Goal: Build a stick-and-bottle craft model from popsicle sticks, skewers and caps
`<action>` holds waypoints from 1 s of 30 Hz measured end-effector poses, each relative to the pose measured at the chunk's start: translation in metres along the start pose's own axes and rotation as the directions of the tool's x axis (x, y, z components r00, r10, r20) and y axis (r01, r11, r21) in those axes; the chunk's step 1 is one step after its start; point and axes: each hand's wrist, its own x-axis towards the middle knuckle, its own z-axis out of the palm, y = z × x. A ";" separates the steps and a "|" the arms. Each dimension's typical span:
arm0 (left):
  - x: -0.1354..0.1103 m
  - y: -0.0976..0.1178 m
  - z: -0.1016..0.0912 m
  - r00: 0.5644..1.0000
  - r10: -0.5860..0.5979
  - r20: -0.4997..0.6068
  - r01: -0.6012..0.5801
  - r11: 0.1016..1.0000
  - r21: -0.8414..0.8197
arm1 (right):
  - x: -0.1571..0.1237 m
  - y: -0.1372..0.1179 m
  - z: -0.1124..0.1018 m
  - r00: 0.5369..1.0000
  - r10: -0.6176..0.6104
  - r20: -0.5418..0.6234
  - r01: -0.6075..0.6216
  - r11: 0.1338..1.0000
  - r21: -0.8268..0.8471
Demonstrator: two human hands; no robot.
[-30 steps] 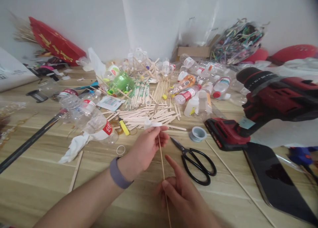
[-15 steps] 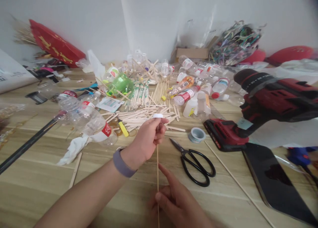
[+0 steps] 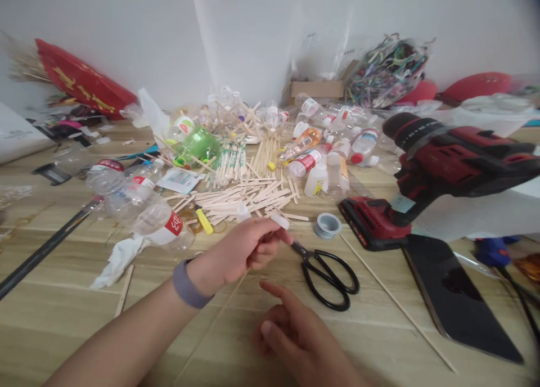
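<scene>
My left hand (image 3: 253, 246) is closed around a thin bamboo skewer (image 3: 215, 319), which slants down to the lower left below the fist. A white bottle cap (image 3: 280, 221) sits at the fingertips of that hand; whether it is fixed to the skewer is hidden by the fingers. My right hand (image 3: 291, 331) hovers below, index finger stretched out and thumb apart, with nothing in it and clear of the skewer. Just to the right of both hands lie black-handled scissors (image 3: 324, 271). A second long skewer (image 3: 396, 302) lies farther right on the table.
Behind the hands are flat wooden sticks (image 3: 232, 201), a yellow-handled screwdriver (image 3: 205, 220) and many plastic bottles (image 3: 306, 161). On the right stand a red cordless drill (image 3: 455, 162), a dark phone (image 3: 459, 302) and a grey tape roll (image 3: 327, 225). A black rod (image 3: 46, 252) lies left.
The skewer has swung from upright to a slant, its lower end moving left, away from my right hand. The cap has tilted and moved right and down. The view has shifted slightly.
</scene>
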 end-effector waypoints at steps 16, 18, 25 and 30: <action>-0.032 -0.002 0.006 0.969 -0.144 0.199 0.134 0.989 0.064 | -0.002 -0.012 0.001 1.000 0.004 0.018 -0.003 0.998 -0.057; -0.029 -0.005 0.004 0.973 -0.144 0.179 0.135 0.989 0.066 | -0.003 -0.012 0.002 0.999 0.036 0.020 -0.035 0.998 -0.049; -0.003 -0.005 0.004 0.989 -0.141 0.042 0.146 0.979 -0.143 | -0.001 -0.001 0.005 0.999 0.036 0.014 -0.038 0.995 0.091; 0.032 0.005 0.006 0.994 -0.011 -0.107 -0.024 0.946 -0.325 | 0.005 0.003 0.003 0.999 0.010 -0.037 -0.001 0.970 0.242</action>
